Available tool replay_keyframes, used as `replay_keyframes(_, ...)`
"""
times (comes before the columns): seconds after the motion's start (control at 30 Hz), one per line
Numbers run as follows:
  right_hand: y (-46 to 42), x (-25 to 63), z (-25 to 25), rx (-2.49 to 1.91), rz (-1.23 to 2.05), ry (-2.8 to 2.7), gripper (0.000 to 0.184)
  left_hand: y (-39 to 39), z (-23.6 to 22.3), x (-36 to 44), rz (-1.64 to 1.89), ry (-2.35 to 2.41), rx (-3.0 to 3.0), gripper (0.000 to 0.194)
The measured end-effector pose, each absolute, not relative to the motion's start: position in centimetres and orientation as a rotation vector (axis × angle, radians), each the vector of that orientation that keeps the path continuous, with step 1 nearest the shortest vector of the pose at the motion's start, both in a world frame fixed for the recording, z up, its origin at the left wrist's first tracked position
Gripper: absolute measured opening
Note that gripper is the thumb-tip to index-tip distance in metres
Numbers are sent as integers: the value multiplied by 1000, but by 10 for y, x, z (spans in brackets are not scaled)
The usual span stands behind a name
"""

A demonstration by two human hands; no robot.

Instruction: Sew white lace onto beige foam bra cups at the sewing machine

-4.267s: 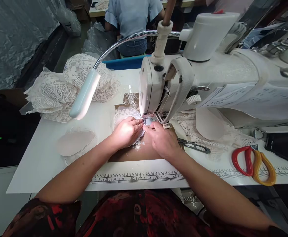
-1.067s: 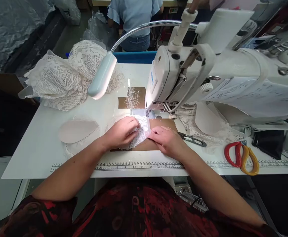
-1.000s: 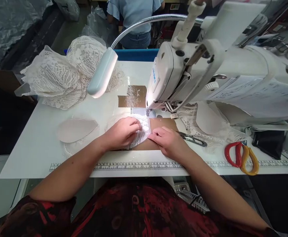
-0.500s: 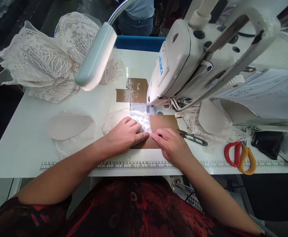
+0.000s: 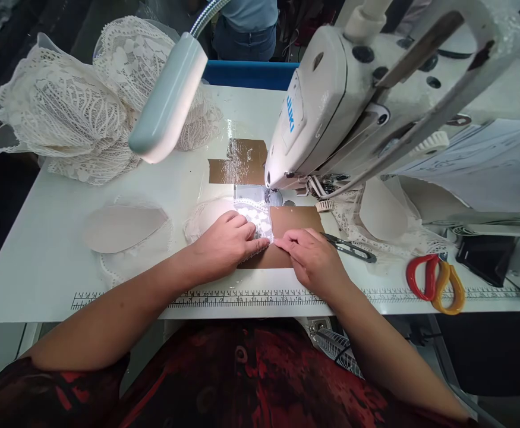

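Observation:
A white lace piece (image 5: 260,216) with a scalloped edge lies lit in front of the sewing machine (image 5: 313,113), joined to or resting against a pale padded cup (image 5: 210,217) on its left. My left hand (image 5: 226,245) presses on the lace, fingers curled over it and thumb at its right edge. My right hand (image 5: 315,260) pinches the lace edge between thumb and forefinger, close to the left thumb. Black thread snips (image 5: 351,248) lie by the right hand; I cannot tell whether it touches them. Brown tape (image 5: 296,220) covers the table under the hands.
Lace pieces (image 5: 63,107) are heaped at the back left, beside a lamp (image 5: 168,98). A beige cup (image 5: 123,227) lies at left. At right are another cup on lace (image 5: 382,211) and red-and-orange-handled scissors (image 5: 435,282). A ruler strip (image 5: 242,300) runs along the front edge.
My right hand has shifted very slightly right, its fingertips still at the lace edge. My left hand stays in place. The view has shifted slightly.

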State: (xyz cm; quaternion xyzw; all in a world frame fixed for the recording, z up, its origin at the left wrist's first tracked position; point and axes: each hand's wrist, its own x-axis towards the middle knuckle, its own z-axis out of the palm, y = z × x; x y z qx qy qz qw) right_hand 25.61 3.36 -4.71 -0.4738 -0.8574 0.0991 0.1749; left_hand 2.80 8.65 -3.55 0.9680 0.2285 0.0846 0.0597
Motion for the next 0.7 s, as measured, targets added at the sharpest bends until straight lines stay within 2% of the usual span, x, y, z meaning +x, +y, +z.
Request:
replay_keyframes(0.13,37,256,-47,-1353,341,-2359,39,86,-37,28,264,699,2930,38)
replay_keyframes(0.37,36,249,-50,-1387,79,-2502,45,90,-40,28,285,581,2938,40)
replay_keyframes(0.7,36,246,-52,-1358,40,-2435,41,90,-41,37,171,798,3038,48)
